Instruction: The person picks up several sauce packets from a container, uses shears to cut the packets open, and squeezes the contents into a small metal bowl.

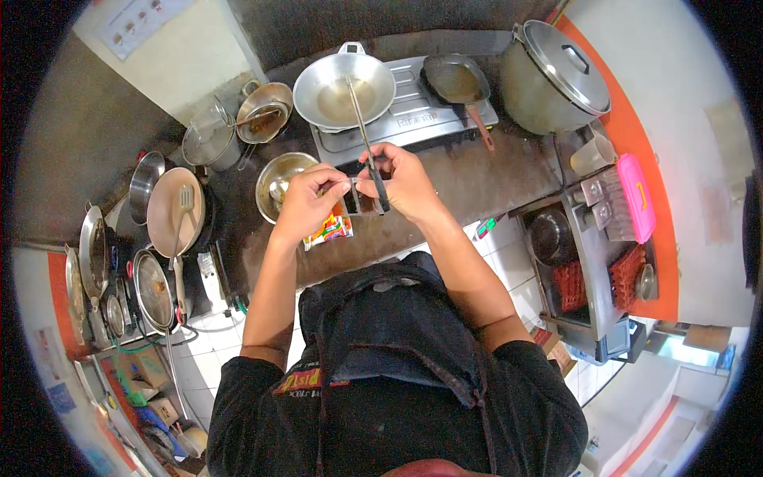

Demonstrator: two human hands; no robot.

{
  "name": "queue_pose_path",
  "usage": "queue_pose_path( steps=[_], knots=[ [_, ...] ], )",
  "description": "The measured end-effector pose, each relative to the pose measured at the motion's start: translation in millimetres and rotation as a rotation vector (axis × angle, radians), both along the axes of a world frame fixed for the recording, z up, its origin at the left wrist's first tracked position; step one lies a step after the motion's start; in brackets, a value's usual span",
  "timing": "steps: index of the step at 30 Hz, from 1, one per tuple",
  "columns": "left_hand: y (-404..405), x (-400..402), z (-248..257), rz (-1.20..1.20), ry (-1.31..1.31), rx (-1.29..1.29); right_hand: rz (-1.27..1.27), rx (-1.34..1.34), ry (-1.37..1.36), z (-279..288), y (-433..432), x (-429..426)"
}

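Note:
My left hand (316, 194) pinches one edge of a small clear plastic sachet (368, 206) with dark contents, held above the counter. The fingers of my right hand (402, 182) are at the sachet's other side. The same hand also grips a long metal utensil (360, 113) by its dark handle. Its far end reaches over a metal wok (307, 95) on the stove; whether it touches the wok is unclear. A colourful printed food packet (334, 231) lies on the counter below my left hand. Just left of that hand sits a steel bowl (267, 173) with a ladle-like piece inside.
Right of the wok, a dark frying pan (456, 77) rests on the gas stove (411, 128). A large lidded pot (530, 89) stands beyond it. Strainers (262, 122) and several pans, one a beige frying pan (164, 203), crowd the left. A pink-lidded container (635, 197) is at the right.

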State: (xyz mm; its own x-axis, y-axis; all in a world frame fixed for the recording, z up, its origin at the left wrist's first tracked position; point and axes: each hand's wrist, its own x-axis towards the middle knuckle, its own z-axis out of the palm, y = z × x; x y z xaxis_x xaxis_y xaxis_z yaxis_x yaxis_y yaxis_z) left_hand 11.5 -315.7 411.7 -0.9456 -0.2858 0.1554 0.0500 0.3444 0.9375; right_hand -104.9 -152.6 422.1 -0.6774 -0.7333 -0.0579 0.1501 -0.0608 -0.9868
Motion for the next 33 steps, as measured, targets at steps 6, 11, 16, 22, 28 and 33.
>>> queue_pose_path(
  steps=[6, 11, 16, 22, 28, 33],
  knots=[
    [0.1, 0.7, 0.0, 0.012, -0.02, 0.085, 0.018, -0.009, 0.037, -3.3, -2.3, -1.0],
    [-18.2, 1.5, -15.0, 0.0, -0.001, 0.104, -0.033, -0.078, -0.06, -3.5, 1.1, -3.6],
    [-12.5, 5.2, -19.2, 0.001, 0.012, -0.012, -0.032, -0.049, -0.067, -9.7, 2.5, -3.6],
    [23.3, 9.3, -57.2, -0.022, 0.138, 1.488, -0.122, -0.153, -0.162, -1.6, -2.4, 0.4],
    [64.7, -9.9, -41.7, 0.105, 0.373, 1.196, -0.222, -0.232, -0.171, -9.0, -8.6, 2.8],
    [64.8, -24.3, -40.2, 0.231, 0.357, 1.147, -0.318, -0.289, -0.167, -10.2, -14.7, 10.8]
  ],
)
